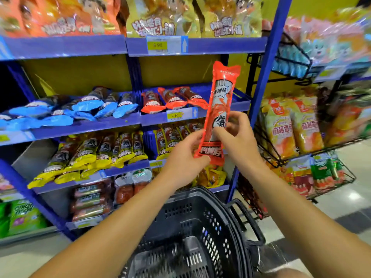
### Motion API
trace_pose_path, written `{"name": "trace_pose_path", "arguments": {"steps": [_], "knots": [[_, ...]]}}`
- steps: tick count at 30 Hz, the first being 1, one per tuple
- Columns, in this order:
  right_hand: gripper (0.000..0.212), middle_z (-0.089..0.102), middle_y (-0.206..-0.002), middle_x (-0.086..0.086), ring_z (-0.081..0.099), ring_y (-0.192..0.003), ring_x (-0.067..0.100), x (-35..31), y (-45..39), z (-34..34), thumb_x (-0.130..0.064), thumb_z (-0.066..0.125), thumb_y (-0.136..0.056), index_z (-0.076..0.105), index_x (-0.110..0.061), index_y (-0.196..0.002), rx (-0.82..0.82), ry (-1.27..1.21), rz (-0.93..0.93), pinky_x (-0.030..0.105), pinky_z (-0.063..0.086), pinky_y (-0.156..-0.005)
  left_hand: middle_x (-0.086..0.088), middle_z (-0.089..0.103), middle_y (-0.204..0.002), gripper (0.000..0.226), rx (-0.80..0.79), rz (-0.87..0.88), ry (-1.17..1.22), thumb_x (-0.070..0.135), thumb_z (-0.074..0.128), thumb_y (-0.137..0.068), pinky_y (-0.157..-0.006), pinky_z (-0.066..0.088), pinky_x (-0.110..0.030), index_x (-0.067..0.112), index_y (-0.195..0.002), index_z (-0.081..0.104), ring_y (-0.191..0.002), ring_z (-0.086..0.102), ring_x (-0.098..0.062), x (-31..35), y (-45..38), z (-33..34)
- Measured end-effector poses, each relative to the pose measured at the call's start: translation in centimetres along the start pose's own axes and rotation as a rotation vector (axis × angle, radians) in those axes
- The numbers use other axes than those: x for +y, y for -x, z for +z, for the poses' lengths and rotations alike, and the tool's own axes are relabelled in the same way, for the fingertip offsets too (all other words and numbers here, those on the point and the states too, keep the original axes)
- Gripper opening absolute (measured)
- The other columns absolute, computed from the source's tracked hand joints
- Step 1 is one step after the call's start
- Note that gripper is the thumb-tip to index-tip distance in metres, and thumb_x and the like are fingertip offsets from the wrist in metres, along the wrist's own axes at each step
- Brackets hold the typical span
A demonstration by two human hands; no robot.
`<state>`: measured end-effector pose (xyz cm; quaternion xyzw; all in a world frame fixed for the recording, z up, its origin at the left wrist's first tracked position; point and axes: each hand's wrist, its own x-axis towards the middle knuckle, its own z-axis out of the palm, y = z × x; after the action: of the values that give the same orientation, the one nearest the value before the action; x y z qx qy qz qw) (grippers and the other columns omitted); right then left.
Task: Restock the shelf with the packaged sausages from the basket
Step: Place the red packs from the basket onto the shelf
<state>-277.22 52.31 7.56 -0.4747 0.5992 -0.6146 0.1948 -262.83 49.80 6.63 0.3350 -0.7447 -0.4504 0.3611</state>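
Red-orange sausage pkt (217, 115) w/ black-white lettering; blue shelf (96, 125); black perforated basket (200, 227); yellow back wall (80, 75).

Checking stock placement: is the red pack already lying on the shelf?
No, both hands hold the red pack upright before the shelf.

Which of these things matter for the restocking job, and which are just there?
Part of the job:
- red sausage pack, held upright by both hands, left and right
- black basket
- red packs on the shelf
- blue shelf

Just there:
- blue packs
- yellow packs
- snack bags on the wire rack
- price tag
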Motion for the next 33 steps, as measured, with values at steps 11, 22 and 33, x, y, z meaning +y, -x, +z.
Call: {"name": "trace_pose_path", "arguments": {"steps": [11, 22, 33], "knots": [[0.035, 0.069, -0.111, -0.001, 0.063, -0.097, 0.017, -0.6, -12.0, -3.5, -0.039, 0.062, -0.086, 0.068, -0.022, -0.116, 0.055, 0.339, 0.064, 0.026, 0.046, -0.074, -0.008, 0.039, -0.152, 0.077, 0.228, 0.32, -1.027, 0.058, 0.043, -0.08, -0.115, 0.022, -0.054, 0.017, -0.146, 0.04, -0.144, 0.026, -0.033, 1.2, -7.1, -6.0], [0.047, 0.067, -0.117, 0.016, 0.059, -0.107, 0.037, -1.7, -17.6, -0.1, -0.049, 0.052, -0.091, 0.071, -0.011, -0.112, -0.069, 0.846, 0.074, 0.037, 0.046, -0.079, 0.001, 0.022, -0.16, 0.071, 0.227, 0.259, -1.23, 0.058, 0.046, -0.09, -0.118, 0.007, -0.051, 0.026, -0.151, 0.026, -0.149, 0.011, -0.025, -0.1, -9.3, -8.1], [0.041, 0.058, -0.137, -0.004, 0.051, -0.125, 0.016, -0.6, -14.5, -2.1, -0.04, 0.055, -0.096, 0.059, -0.029, -0.135, -0.276, 0.667, -0.16, 0.026, 0.037, -0.091, 0.003, 0.031, -0.156, 0.061, 0.197, 0.233, -1.239, 0.056, 0.043, -0.093, -0.119, 0.005, -0.055, 0.031, -0.148, 0.034, -0.147, 0.018, -0.025, -0.4, -10.2, -8.3]]}}
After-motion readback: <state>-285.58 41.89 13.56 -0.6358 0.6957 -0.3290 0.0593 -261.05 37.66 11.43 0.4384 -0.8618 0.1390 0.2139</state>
